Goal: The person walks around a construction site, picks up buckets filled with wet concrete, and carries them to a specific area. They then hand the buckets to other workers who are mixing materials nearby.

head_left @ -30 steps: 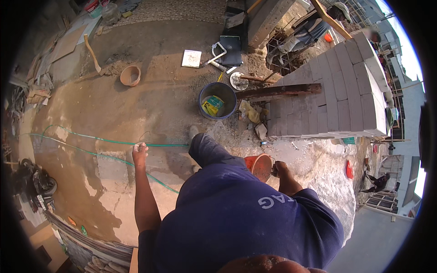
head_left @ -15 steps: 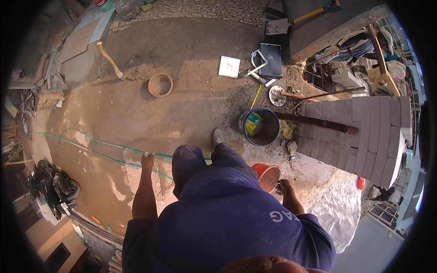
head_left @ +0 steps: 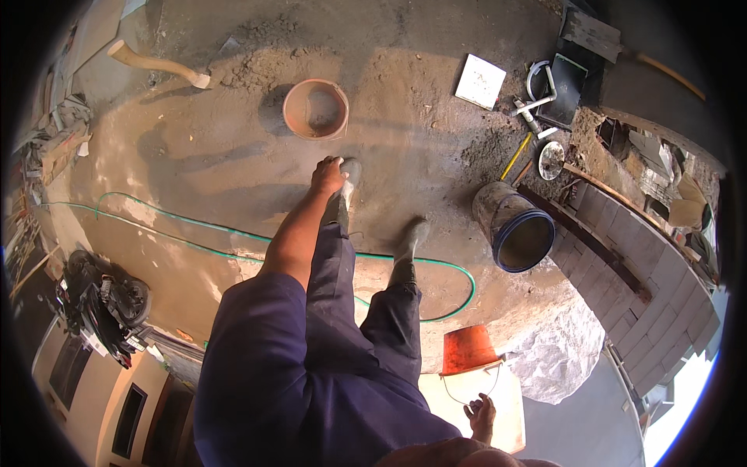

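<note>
My left hand (head_left: 331, 176) is swung forward, its fingers curled and nothing visible in them. Below it, in line of sight, is one of my mud-covered boots (head_left: 352, 173). Low on the right, my right hand (head_left: 481, 417) has its fingers curled at the thin wire handle of an orange bucket (head_left: 467, 348). The bucket is tilted, with its rim toward me and its inside hidden. Ahead of my left hand, a round clay-coloured tub (head_left: 315, 109) sits on the muddy ground.
A green hose (head_left: 257, 233) loops across the ground by my feet. At right stand a dark blue-rimmed bucket (head_left: 524, 241) and stacked pale blocks (head_left: 622, 265). A wooden handle (head_left: 159, 64) rises at upper left; a white square board (head_left: 480, 80) and pipes (head_left: 537, 101) lie ahead.
My left hand has swung forward, and a leg has stepped. The view has shifted, bringing the round tub closer. The orange bucket now tips with its rim toward me, near my right hand.
</note>
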Demonstrator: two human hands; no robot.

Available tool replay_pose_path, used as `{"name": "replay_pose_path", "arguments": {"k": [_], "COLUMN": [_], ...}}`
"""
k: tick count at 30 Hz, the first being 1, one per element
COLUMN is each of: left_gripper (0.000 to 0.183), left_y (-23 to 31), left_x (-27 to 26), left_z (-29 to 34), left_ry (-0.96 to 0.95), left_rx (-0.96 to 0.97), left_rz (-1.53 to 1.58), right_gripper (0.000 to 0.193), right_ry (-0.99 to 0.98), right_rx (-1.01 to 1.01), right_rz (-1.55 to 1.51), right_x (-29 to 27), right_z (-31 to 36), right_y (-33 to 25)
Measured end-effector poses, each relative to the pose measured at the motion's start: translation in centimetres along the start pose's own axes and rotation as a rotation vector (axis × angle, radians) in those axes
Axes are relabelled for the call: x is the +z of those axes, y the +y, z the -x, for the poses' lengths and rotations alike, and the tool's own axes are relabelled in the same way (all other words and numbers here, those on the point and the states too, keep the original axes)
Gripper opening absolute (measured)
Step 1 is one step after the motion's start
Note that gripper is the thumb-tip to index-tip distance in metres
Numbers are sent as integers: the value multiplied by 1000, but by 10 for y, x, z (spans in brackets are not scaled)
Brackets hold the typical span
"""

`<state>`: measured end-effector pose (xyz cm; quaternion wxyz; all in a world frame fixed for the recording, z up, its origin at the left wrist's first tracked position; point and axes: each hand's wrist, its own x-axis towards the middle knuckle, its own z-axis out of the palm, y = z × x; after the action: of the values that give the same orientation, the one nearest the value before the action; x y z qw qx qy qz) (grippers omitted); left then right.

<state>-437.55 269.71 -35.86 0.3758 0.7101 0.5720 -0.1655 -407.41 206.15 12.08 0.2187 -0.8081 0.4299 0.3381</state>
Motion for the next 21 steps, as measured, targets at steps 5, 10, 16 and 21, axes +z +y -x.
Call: {"name": "replay_pose_path", "arguments": {"k": [5,10,16,21], "left_gripper": [48,48,26,20], "left_y": [12,12,-18,11], "left_x": [27,35,-4,-64], "left_z": [-112,-153,-100,6], "left_ry": [-139,-11,82,34], "left_rx": [-3,6,-171,-180], "left_rz": [-98,51,298,474], "right_gripper": [30,24,21,19], "right_ry": [41,81,101,88], "right_rx": [158,352,453,470], "right_rz": [-1,-81,-299,-593], "right_x": [23,21,-13,-29], "right_z": [55,74,80,32], "right_y": [46,118,238,383]}}
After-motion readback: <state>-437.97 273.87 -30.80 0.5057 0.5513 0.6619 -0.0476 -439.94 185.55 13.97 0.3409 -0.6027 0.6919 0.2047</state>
